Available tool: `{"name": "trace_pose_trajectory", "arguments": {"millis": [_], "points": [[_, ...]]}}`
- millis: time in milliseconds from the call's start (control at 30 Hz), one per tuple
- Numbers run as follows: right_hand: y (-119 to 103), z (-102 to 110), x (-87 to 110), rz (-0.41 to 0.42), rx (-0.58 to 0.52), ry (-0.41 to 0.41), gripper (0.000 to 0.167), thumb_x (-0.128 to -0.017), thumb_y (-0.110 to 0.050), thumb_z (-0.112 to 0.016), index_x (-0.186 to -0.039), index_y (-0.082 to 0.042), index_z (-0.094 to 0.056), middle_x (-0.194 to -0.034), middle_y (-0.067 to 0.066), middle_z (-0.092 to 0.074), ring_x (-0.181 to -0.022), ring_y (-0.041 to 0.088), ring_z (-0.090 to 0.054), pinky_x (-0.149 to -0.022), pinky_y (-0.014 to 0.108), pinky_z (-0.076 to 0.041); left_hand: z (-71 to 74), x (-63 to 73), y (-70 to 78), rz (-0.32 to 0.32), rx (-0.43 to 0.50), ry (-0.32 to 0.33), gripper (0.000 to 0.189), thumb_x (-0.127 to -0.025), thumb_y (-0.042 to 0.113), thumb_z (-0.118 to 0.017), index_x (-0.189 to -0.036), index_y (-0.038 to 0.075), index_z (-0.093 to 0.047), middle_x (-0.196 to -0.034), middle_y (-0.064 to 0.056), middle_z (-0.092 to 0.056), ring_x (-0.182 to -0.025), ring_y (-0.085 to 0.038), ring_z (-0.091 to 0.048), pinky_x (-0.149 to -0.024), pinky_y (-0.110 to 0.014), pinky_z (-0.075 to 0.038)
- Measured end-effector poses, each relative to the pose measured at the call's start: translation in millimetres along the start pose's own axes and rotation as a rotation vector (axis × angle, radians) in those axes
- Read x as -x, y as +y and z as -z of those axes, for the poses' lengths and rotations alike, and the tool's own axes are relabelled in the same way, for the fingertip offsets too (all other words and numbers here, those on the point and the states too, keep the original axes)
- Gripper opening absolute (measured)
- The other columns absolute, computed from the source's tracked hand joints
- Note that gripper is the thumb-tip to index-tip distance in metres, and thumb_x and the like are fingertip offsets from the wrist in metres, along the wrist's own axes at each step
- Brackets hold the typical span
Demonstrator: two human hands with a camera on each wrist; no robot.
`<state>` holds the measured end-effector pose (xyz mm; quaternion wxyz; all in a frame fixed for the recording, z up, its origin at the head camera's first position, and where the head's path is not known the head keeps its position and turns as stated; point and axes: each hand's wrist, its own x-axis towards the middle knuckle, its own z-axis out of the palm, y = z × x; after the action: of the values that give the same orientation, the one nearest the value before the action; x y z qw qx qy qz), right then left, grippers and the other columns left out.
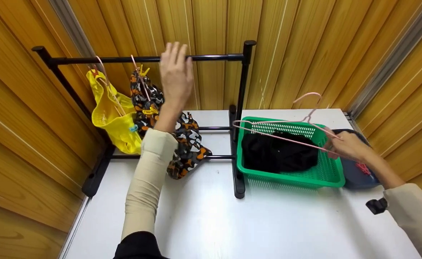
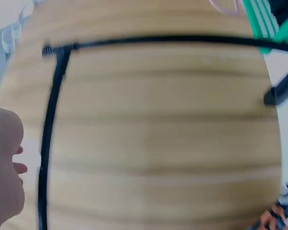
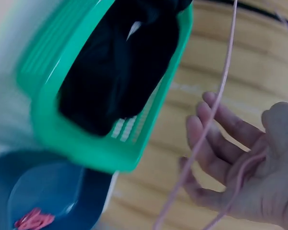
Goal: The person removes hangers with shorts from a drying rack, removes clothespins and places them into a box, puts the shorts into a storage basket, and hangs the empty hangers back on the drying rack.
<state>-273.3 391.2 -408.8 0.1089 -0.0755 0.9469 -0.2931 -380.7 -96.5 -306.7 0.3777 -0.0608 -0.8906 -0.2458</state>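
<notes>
Raised at the black rack's top rail (image 1: 211, 57), my left hand (image 1: 177, 77) has its fingers extended and holds nothing; whether it touches the rail is unclear. My right hand (image 1: 347, 145) grips one end of a pink wire hanger (image 1: 308, 118) over the green basket (image 1: 290, 177). In the right wrist view the hanger wire passes through the crook of the thumb, with the fingers loosely bent. Black cloth (image 1: 279, 153) lies inside the basket. A yellow garment (image 1: 121, 131) and a camouflage-patterned garment (image 1: 191, 136) hang from the rail, left of my left hand.
Right of the basket, partly behind my right hand, sits a dark blue basin (image 1: 358, 180) with pinkish-red clips (image 3: 33, 219) in it. The rack's feet stand on a white surface. Wood-patterned walls (image 1: 211, 21) enclose the back and sides.
</notes>
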Motion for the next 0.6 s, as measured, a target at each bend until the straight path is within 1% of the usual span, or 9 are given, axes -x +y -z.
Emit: {"name": "trace_pose_trajectory", "arguments": {"millis": [33, 67, 133, 200, 300, 400, 500, 600], "points": [[-8, -3, -0.7, -0.01, -0.025, -0.033, 0.078, -0.111, -0.049, -0.024, -0.101, 0.009, -0.076, -0.073, 0.01, -0.076, -0.064, 0.014, -0.072, -0.061, 0.027, -0.057, 0.0, -2.4, -10.0, 0.018, -0.056, -0.02, 0.051, -0.11, 0.04, -0.032, -0.154, 0.017, -0.043, -0.166, -0.004, -0.033, -0.159, -0.022, -0.021, -0.13, -0.033, -0.002], [-14, -6, -1.7, -0.006, -0.055, -0.067, 0.078, -0.111, -0.049, -0.024, -0.104, 0.01, -0.074, -0.075, 0.009, -0.076, -0.066, 0.014, -0.071, -0.062, 0.028, -0.059, -0.1, -3.9, -18.9, 0.03, -0.104, -0.04, 0.053, -0.111, 0.043, -0.028, -0.157, 0.019, -0.039, -0.168, -0.004, -0.028, -0.16, -0.023, -0.016, -0.13, -0.036, 0.001], [-28, -13, -4.7, 0.012, -0.105, -0.126, 0.071, -0.112, -0.044, -0.028, -0.108, 0.011, -0.072, -0.078, 0.007, -0.075, -0.068, 0.013, -0.071, -0.065, 0.03, -0.061, -0.3, -4.5, -33.6, 0.036, -0.182, -0.071, 0.055, -0.111, 0.045, -0.025, -0.161, 0.022, -0.031, -0.171, -0.005, -0.021, -0.161, -0.026, -0.011, -0.13, -0.042, 0.002], [-43, -21, -8.9, 0.043, -0.155, -0.174, 0.061, -0.113, -0.036, -0.033, -0.111, 0.012, -0.07, -0.08, 0.006, -0.073, -0.069, 0.011, -0.07, -0.067, 0.031, -0.062, 0.5, -2.5, -44.0, 0.017, -0.231, -0.081, 0.056, -0.111, 0.045, -0.026, -0.162, 0.024, -0.027, -0.172, -0.006, -0.017, -0.161, -0.028, -0.009, -0.13, -0.048, 0.0], [-64, -34, -16.0, 0.092, -0.23, -0.228, 0.047, -0.112, -0.027, -0.04, -0.115, 0.013, -0.066, -0.082, 0.002, -0.069, -0.072, 0.008, -0.069, -0.07, 0.03, -0.062, 2.2, 1.5, -51.7, 0.009, -0.252, -0.077, 0.057, -0.111, 0.046, -0.024, -0.164, 0.026, -0.021, -0.173, -0.007, -0.012, -0.161, -0.028, -0.006, -0.13, -0.049, 0.001], [-87, -47, -25.3, 0.113, -0.283, -0.264, 0.044, -0.112, -0.025, -0.04, -0.119, 0.012, -0.063, -0.085, 0.001, -0.067, -0.077, 0.009, -0.067, -0.071, 0.027, -0.06, 4.1, 3.3, -59.3, 0.011, -0.25, -0.065, 0.058, -0.111, 0.046, -0.023, -0.165, 0.025, -0.019, -0.173, -0.006, -0.011, -0.162, -0.027, -0.005, -0.13, -0.049, 0.0], [-107, -59, -36.5, 0.133, -0.333, -0.292, 0.04, -0.112, -0.023, -0.039, -0.123, 0.01, -0.059, -0.088, 0.001, -0.063, -0.08, 0.01, -0.063, -0.07, 0.023, -0.056, 4.6, 4.4, -66.1, 0.001, -0.259, -0.046, 0.057, -0.111, 0.044, -0.025, -0.164, 0.024, -0.02, -0.173, -0.006, -0.013, -0.161, -0.027, -0.007, -0.13, -0.049, -0.003], [-126, -70, -50.0, 0.158, -0.402, -0.297, 0.038, -0.111, -0.02, -0.039, -0.13, 0.009, -0.053, -0.088, 0.002, -0.058, -0.076, 0.009, -0.057, -0.067, 0.021, -0.051, 4.6, 5.2, -70.6, -0.022, -0.281, -0.037, 0.057, -0.111, 0.044, -0.025, -0.164, 0.024, -0.019, -0.173, -0.006, -0.014, -0.161, -0.027, -0.009, -0.13, -0.049, -0.006]]}}
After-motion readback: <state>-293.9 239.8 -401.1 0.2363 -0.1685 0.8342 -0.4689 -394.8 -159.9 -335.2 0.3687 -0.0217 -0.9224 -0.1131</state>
